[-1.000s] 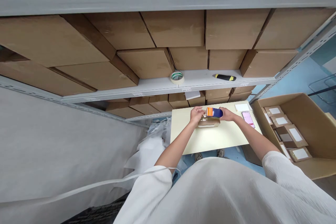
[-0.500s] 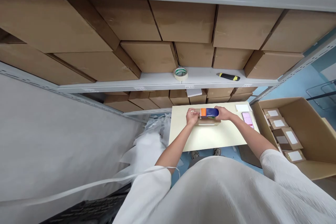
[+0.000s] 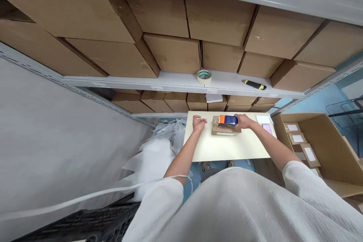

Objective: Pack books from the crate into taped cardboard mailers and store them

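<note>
My right hand [image 3: 243, 121] grips a blue and orange tape dispenser [image 3: 230, 120], which rests over the top of a small cardboard box [image 3: 227, 131]. The box lies on a pale yellow tabletop [image 3: 204, 153], and a white label shows on its near side. Just left of the box and apart from it, my left hand [image 3: 199, 122] holds nothing, its fingers loosely bent and apart. Shiny tape shows on the box's left end.
Behind the table, a shelf [image 3: 181, 79] bears large cartons, a masking tape roll [image 3: 204, 76] and a utility knife [image 3: 254, 84]. A phone [image 3: 267, 128] lies at the table's right. Beyond it stands an open carton [image 3: 330, 136] with small labelled boxes. White packing material [image 3: 155, 162] is heaped at left.
My left hand has come off the box and moved left. The tape dispenser stays in my right hand on the box. The camera view has tilted and shifted slightly.
</note>
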